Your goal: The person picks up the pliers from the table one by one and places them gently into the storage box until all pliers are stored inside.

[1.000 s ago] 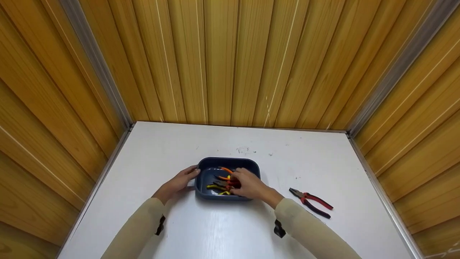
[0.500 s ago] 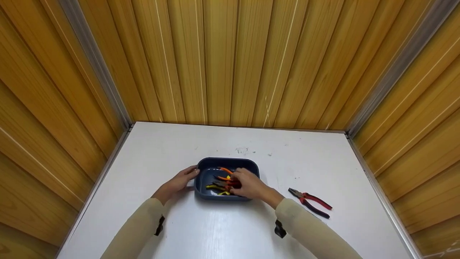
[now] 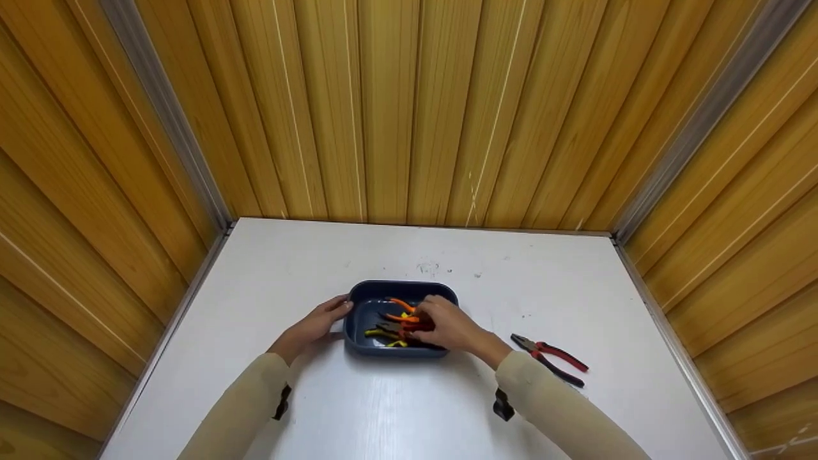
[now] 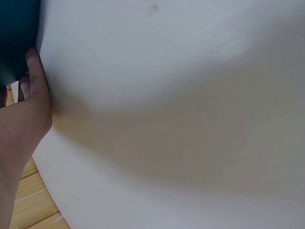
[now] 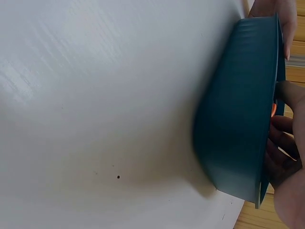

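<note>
A dark blue rectangular bin (image 3: 396, 352) stands on the white table with several pliers inside. My left hand (image 3: 313, 327) grips its left end, thumb at the rim and fingers along the outer wall. My right hand (image 3: 452, 327) reaches down into the right half, fingers curled about the handles of red-handled pliers (image 3: 408, 327); the palm hides part of them. Beside these lie orange-handled pliers (image 3: 402, 303) and a yellow-handled tool (image 3: 378, 333). In the right wrist view, the bin wall (image 5: 233, 109) covers the fingertips.
Another pair of pliers (image 3: 551, 359), with red and black handles, lies on the table right of the bin. Wood-look panels (image 3: 390, 115) rise at the back and both sides. Dark scuffs (image 3: 428, 268) mark the table behind the bin.
My right hand has shifted slightly, its wrist a little to the right, and more of the orange and red handles shows. My left hand keeps its hold on the bin.
</note>
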The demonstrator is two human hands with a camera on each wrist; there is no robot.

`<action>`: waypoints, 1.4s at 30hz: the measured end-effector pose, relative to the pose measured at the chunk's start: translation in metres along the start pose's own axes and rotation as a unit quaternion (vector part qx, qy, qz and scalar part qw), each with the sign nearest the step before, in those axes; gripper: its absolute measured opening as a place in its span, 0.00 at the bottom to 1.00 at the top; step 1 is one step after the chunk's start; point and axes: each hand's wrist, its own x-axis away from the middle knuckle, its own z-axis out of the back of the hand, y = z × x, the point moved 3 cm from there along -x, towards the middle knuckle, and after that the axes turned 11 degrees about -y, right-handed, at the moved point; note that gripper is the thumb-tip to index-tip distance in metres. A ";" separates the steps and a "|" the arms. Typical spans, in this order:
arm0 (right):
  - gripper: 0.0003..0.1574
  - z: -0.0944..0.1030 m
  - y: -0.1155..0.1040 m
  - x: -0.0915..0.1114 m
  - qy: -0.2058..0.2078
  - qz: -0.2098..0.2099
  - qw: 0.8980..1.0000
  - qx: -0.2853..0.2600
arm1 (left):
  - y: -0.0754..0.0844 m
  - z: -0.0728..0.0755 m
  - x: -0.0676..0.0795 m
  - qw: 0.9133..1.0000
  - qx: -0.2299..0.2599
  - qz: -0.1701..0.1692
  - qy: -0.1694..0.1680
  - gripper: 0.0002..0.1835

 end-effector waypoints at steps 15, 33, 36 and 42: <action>0.27 0.018 0.012 0.015 0.011 0.004 1.000 -0.008 | 0.004 0.000 0.002 1.000 -0.022 0.006 0.001 0.35; 0.27 0.047 0.033 0.048 0.019 -0.009 1.000 0.012 | 0.004 -0.001 -0.003 0.999 -0.009 -0.027 0.015 0.30; 0.28 0.053 0.036 0.052 0.027 -0.010 0.999 0.017 | 0.007 0.000 -0.004 0.998 -0.024 -0.051 0.015 0.30; 0.27 0.063 0.043 0.062 0.029 -0.022 0.999 0.019 | 0.009 0.000 -0.006 0.996 -0.042 -0.077 0.024 0.27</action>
